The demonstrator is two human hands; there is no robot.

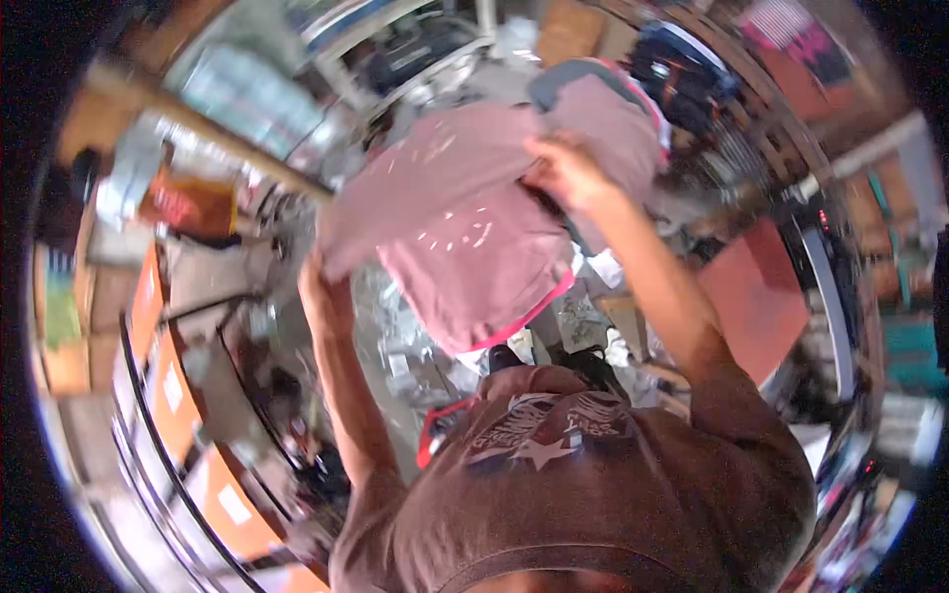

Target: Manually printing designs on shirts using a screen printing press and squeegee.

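A dusty-pink garment [484,282] with pale printed marks and a bright pink lower edge is spread in the air in front of me. My left hand [316,282] is closed on its left edge, at the end of a folded-over band of cloth. At the upper right of the cloth, my right hand [568,173] pinches the fabric, blurred by motion. Beyond that hand, more pink cloth with a dark grey part [583,84] extends to the far right; whether it belongs to the same garment I cannot tell.
Orange boxes [237,504] line the left beside a dark metal rail [168,460]. A wooden bar [213,133] slants in from the far left. An orange-red panel [756,296] stands at my right, and dark bundled items [682,74] lie at the far right. Scraps litter the floor [395,366].
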